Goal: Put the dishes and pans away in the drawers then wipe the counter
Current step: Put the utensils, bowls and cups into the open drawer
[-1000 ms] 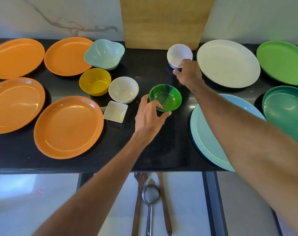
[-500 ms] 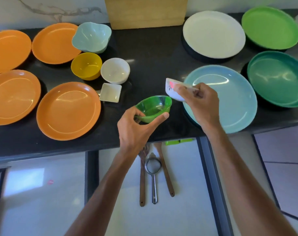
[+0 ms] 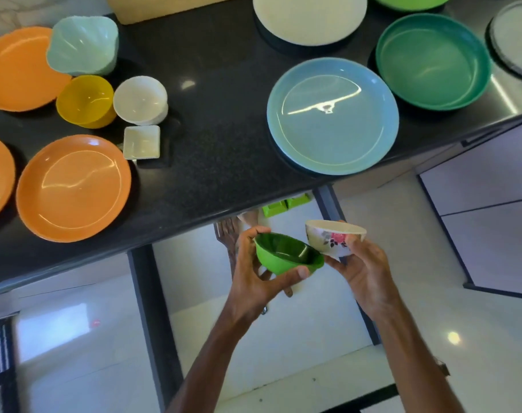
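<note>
The small glossy green plastic bowl (image 3: 286,254) hangs tilted below the black stone counter (image 3: 218,138) edge, over what looks like an open white drawer (image 3: 298,323). The left hand (image 3: 253,272) curls round its wall, thumb on the near side. Just beside it, perhaps touching, the right hand (image 3: 364,269) grips a white flower-printed bowl (image 3: 332,236) at its base. Both look light, stiff and slick, best held rim-and-underside. The hands hide most of the drawer; only brown wooden utensils (image 3: 228,234) peek out.

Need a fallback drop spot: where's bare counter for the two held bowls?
Widest bare strip: mid counter, between the square white dish and light blue plate, back to the wooden board. Crowded: left, orange plates and small bowls packed close; right, teal dish close against that plate.
</note>
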A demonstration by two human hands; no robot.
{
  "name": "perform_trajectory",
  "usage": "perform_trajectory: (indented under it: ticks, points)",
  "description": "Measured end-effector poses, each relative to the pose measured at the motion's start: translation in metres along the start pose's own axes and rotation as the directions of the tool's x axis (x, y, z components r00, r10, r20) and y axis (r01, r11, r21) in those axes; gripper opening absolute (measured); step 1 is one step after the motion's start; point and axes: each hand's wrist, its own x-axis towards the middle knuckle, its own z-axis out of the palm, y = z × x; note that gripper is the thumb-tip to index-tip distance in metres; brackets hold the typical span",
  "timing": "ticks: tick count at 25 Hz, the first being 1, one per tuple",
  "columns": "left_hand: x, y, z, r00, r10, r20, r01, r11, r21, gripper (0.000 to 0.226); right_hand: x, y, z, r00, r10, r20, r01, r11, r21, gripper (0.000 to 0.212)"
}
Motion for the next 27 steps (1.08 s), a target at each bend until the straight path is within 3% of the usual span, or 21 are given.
perform_trajectory:
  ticks: [2, 5, 7, 9, 10, 12, 14, 17, 19, 27]
  points:
    - [0.007, -0.018, 0.008, 0.991, -0.127, 0.036, 0.132, 0.973, -0.19, 0.09, 0.002, 0.017, -0.007, 0.999, 0.036, 0.022, -0.037, 0.999, 0.031, 0.084]
    - [0.017, -0.043, 0.02, 0.958, -0.267, 0.105, 0.287, 0.876, -0.388, 0.078, 0.01, 0.04, -0.008, 0.989, 0.128, 0.08, -0.131, 0.991, 0.035, 0.088]
    - [0.028, -0.058, 0.025, 0.951, -0.303, 0.064, 0.308, 0.904, -0.298, 0.078, 0.018, 0.051, -0.006, 0.985, 0.156, 0.08, -0.152, 0.987, -0.044, 0.062]
    - [0.041, -0.065, 0.024, 0.961, -0.276, -0.033, 0.275, 0.96, -0.046, 0.085, 0.031, 0.056, -0.005, 0.992, 0.126, -0.004, -0.123, 0.967, -0.224, 0.035]
    - [0.049, -0.068, 0.02, 0.972, -0.222, -0.076, 0.23, 0.965, 0.123, 0.09, 0.042, 0.059, -0.006, 0.994, 0.084, -0.067, -0.101, 0.94, -0.327, 0.032]
    - [0.065, -0.072, 0.008, 0.987, -0.11, -0.12, 0.154, 0.866, 0.476, 0.101, 0.066, 0.066, -0.011, 0.985, -0.024, -0.173, -0.08, 0.818, -0.57, 0.049]
    - [0.076, -0.078, -0.003, 0.989, -0.053, -0.135, 0.134, 0.696, 0.706, 0.11, 0.09, 0.079, -0.016, 0.977, -0.115, -0.178, -0.093, 0.518, -0.85, 0.081]
    - [0.082, -0.088, -0.005, 0.986, -0.062, -0.155, 0.164, 0.517, 0.84, 0.12, 0.116, 0.099, -0.016, 0.98, -0.198, -0.024, -0.005, 0.1, -0.995, 0.104]
    - [0.083, -0.093, 0.001, 0.988, -0.028, -0.149, 0.145, 0.461, 0.876, 0.121, 0.128, 0.104, -0.015, 0.968, -0.241, 0.065, 0.046, -0.085, -0.995, 0.104]
    - [0.097, -0.109, 0.008, 0.995, 0.076, -0.059, 0.033, 0.304, 0.952, 0.119, 0.145, 0.104, -0.034, 0.94, -0.253, 0.23, 0.199, -0.143, -0.969, 0.105]
